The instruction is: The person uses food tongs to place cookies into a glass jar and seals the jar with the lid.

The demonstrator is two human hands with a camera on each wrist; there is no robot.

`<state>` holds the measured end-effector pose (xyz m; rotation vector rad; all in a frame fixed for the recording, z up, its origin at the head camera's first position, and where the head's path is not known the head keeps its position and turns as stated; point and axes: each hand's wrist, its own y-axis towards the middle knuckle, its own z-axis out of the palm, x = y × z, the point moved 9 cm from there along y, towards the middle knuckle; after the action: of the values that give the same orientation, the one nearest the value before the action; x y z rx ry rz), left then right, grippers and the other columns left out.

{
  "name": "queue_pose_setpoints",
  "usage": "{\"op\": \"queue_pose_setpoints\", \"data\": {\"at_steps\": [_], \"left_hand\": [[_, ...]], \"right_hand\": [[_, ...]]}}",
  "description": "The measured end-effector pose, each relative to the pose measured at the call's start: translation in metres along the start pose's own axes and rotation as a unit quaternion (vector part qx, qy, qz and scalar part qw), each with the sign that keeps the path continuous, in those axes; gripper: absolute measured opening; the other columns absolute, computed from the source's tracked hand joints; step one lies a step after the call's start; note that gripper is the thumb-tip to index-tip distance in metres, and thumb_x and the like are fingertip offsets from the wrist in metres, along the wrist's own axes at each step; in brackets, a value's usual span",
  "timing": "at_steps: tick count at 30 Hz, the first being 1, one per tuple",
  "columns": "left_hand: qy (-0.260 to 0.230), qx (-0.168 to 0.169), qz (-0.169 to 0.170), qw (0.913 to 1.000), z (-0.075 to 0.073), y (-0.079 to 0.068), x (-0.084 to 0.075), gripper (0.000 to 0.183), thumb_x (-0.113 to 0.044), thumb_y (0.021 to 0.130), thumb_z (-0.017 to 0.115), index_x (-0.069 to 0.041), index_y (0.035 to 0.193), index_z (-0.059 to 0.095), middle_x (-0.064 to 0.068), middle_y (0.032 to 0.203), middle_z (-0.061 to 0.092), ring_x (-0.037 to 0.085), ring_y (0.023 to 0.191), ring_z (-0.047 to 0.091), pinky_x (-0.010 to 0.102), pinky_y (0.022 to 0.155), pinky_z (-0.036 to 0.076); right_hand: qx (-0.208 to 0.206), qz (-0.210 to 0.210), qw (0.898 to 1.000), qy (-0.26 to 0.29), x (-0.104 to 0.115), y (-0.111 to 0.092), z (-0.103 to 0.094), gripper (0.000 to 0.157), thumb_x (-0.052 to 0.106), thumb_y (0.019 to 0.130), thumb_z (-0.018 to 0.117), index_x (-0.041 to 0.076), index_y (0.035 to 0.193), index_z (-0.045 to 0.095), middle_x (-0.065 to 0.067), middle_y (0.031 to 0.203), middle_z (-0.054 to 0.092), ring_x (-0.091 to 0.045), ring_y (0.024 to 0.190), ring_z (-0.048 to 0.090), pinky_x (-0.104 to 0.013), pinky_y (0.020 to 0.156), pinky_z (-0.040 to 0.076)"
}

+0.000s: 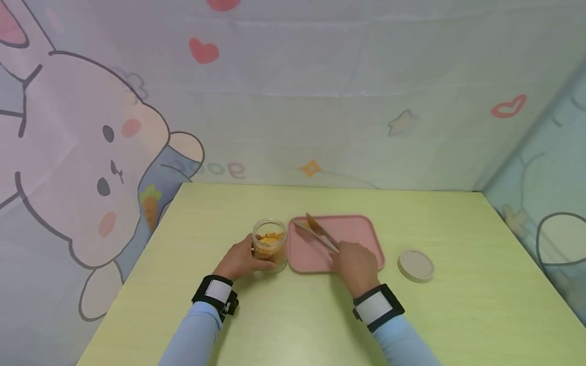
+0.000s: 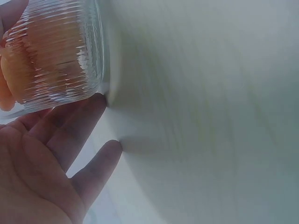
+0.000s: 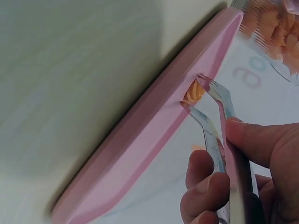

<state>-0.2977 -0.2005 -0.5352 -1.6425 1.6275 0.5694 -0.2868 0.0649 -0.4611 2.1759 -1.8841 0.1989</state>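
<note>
A ribbed clear glass jar (image 1: pixel 276 254) with orange-yellow pieces (image 2: pixel 51 56) inside stands uncapped at the left end of the pink tray (image 1: pixel 354 234). My left hand (image 1: pixel 242 260) holds the jar low on its side, the thumb in front; the little finger (image 2: pixel 100 170) is spread away from the glass. Over the tray, my right hand (image 1: pixel 357 265) grips metal tongs (image 1: pixel 320 238) between thumb and fingers. The tips of the tongs sit at the tray surface, on either side of a small orange-yellow piece (image 3: pixel 194 92).
A round pale lid (image 1: pixel 415 266) lies on the light yellow-green table (image 1: pixel 462 305), right of the tray. Behind the table's back edge hangs a printed cloth (image 1: pixel 293 127) with a cartoon rabbit and hearts.
</note>
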Motion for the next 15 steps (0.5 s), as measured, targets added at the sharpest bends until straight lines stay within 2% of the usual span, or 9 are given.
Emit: {"op": "queue_pose_setpoints", "data": {"at_steps": [8, 15], "left_hand": [[0.006, -0.002, -0.005, 1.0, -0.001, -0.002, 0.0, 0.091, -0.042, 0.071, 0.091, -0.009, 0.145, 0.049, 0.014, 0.138, 0.063, 0.03, 0.122, 0.061, 0.048, 0.097, 0.051], [0.011, 0.001, -0.004, 0.9999, 0.0, -0.002, -0.002, 0.089, -0.042, 0.071, 0.091, -0.008, 0.143, 0.049, 0.014, 0.136, 0.064, 0.029, 0.117, 0.062, 0.046, 0.095, 0.051]], "right_hand": [[-0.016, 0.005, 1.0, 0.018, -0.011, -0.015, -0.006, 0.026, 0.031, 0.092, 0.073, 0.009, 0.079, 0.068, -0.003, 0.063, 0.061, -0.019, 0.052, 0.054, -0.034, 0.045, 0.037], [-0.022, 0.019, 0.999, 0.022, -0.022, -0.022, -0.013, 0.023, 0.032, 0.092, 0.073, 0.009, 0.087, 0.072, -0.005, 0.066, 0.064, -0.018, 0.053, 0.053, -0.034, 0.044, 0.036]]}}
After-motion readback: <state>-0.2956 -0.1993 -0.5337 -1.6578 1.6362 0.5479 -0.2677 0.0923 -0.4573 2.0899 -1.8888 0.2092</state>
